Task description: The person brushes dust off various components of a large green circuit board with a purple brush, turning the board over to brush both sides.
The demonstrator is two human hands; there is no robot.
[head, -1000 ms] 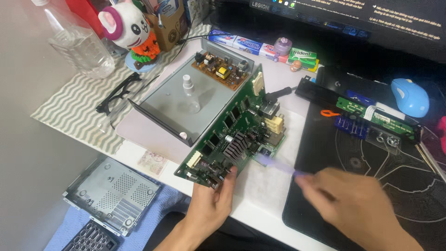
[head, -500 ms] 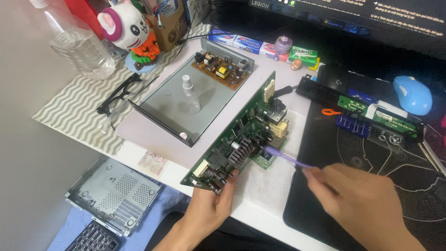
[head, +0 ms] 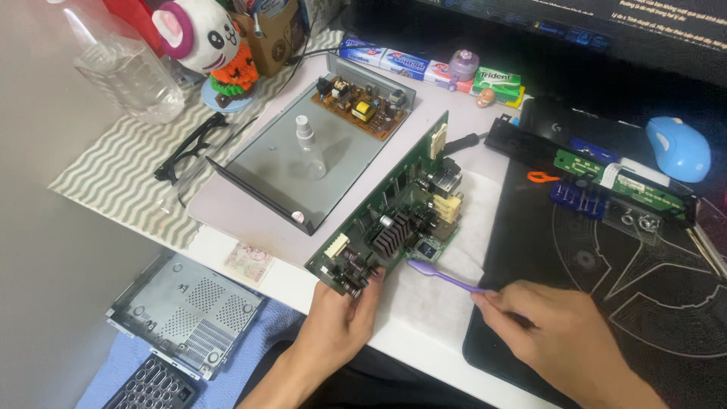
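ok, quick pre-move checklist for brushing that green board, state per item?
1. Left hand grips circuit board at its near corner: ok.
2. Board tilted up on edge, component side facing the brush: ok.
3. Right hand holds purple brush: ok.
4. Brush head at the board's lower edge by the black heatsink: ok; contact: cannot tell.
5. White sheet under the board: ok.
6. Bristles clean: cannot tell.

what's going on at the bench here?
A person tilts a green circuit board up on edge over a white cloth, the left hand gripping its near corner. The right hand holds a purple brush, its head at the board's lower edge near the heatsink. A metal tray lies behind.
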